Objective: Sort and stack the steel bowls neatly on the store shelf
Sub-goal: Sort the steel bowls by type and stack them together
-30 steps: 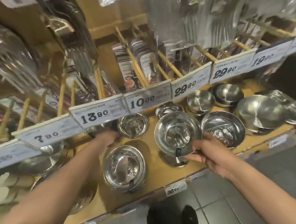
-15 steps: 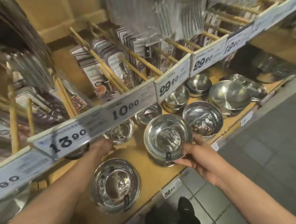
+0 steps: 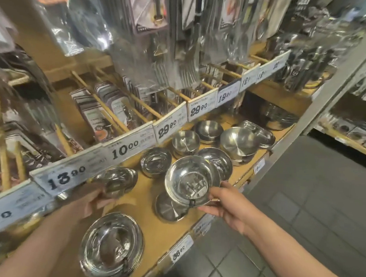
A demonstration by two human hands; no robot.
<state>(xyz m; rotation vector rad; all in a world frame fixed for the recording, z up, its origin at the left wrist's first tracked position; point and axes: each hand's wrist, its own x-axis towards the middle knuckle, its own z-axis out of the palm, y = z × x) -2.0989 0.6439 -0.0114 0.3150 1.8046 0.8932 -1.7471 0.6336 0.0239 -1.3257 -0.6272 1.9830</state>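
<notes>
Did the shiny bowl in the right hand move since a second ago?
Yes. The bowl held by the right hand has lifted and tilted; the steel bowl under it on the shelf, hidden before, now shows.

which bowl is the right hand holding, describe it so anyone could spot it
On the wooden shelf, look near the front edge above the 36.90 price tag. The held bowl is tilted and lifted off its stack, pinched at the rim by the right hand.

Warm dim light, motion blur, steel glare.
</notes>
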